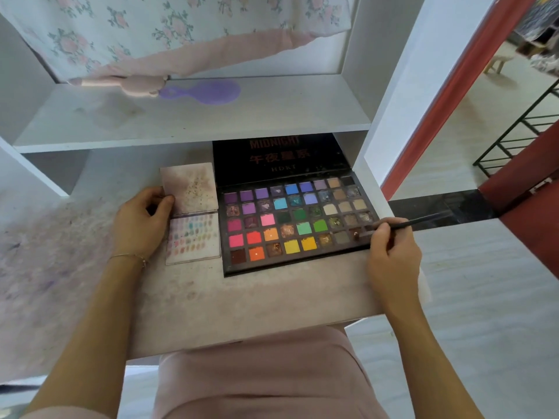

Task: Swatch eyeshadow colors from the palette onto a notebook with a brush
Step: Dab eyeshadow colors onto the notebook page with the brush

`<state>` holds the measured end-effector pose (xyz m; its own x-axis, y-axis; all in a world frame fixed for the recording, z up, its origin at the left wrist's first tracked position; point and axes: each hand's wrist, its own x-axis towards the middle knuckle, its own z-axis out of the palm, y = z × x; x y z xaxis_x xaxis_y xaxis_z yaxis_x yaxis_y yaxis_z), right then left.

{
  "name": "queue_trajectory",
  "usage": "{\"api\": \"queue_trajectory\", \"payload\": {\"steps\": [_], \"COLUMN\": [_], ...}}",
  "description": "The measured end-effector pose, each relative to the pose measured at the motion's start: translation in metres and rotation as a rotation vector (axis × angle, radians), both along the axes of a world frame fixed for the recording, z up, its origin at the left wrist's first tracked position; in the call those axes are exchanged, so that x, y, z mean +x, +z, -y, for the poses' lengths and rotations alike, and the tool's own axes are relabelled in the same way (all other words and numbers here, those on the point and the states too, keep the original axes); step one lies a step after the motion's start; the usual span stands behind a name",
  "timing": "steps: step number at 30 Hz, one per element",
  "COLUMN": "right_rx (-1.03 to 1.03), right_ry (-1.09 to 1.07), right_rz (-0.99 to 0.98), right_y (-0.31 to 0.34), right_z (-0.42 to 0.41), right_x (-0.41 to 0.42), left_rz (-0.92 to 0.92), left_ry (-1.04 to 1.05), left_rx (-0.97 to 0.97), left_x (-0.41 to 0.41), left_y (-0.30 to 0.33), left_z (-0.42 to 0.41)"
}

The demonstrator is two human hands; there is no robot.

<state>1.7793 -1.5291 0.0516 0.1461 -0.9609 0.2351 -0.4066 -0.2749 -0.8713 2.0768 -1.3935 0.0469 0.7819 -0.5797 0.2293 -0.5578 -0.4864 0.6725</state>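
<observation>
Two hands in view. My right hand (393,252) pinches the brush (405,223), fingers curled round its handle, tip down on a dark pan at the right end of the open palette (290,219). My left hand (140,222) holds the left edge of the notebook (192,213), thumb on the page. Notebook lies open just left of the palette on the desk (242,300); rows of swatches fill its lower page.
</observation>
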Motion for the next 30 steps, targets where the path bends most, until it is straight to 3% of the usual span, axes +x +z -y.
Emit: {"api": "queue_trajectory", "payload": {"steps": [14,23,30], "right_rx": [0.008,0.070,0.079], "right_ry": [-0.017,0.186,0.422], "right_rz": [0.030,0.208,0.222], "right_y": [0.000,0.005,0.010], "right_z": [0.000,-0.023,-0.053], "right_x": [0.000,0.024,0.073], "left_rz": [0.019,0.011,-0.035], "left_ry": [0.010,-0.002,-0.004], "left_rx": [-0.028,-0.019,-0.012], "left_x": [-0.003,-0.001,-0.003], "left_y": [0.001,-0.002,0.001], "left_z": [0.002,0.000,0.000]}}
